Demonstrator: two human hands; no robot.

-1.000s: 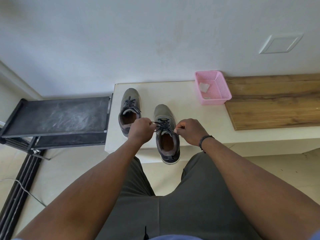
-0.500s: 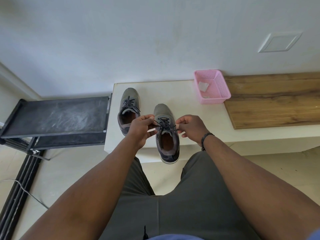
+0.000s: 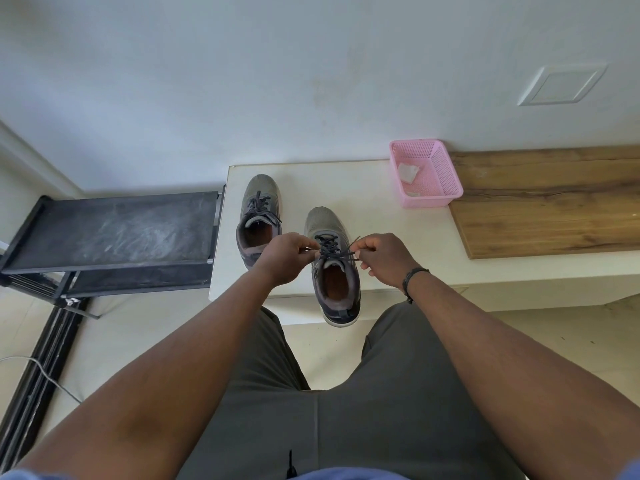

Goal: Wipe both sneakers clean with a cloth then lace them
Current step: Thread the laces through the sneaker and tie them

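Near the middle of the frame the nearer sneaker (image 3: 334, 271) sits on the white bench (image 3: 363, 188), heel overhanging its front edge. Since a second ago the hands have drawn apart: the left hand (image 3: 289, 256) and right hand (image 3: 384, 258) each have a closed grip pinching one end of the dark lace (image 3: 330, 249), now pulled sideways and taut across the tongue. That suggests the lacing is being cinched before tying. The other sneaker (image 3: 259, 218), already laced, stands upper left of it; a cloth (image 3: 408, 173) lies in the pink basket (image 3: 446, 188)
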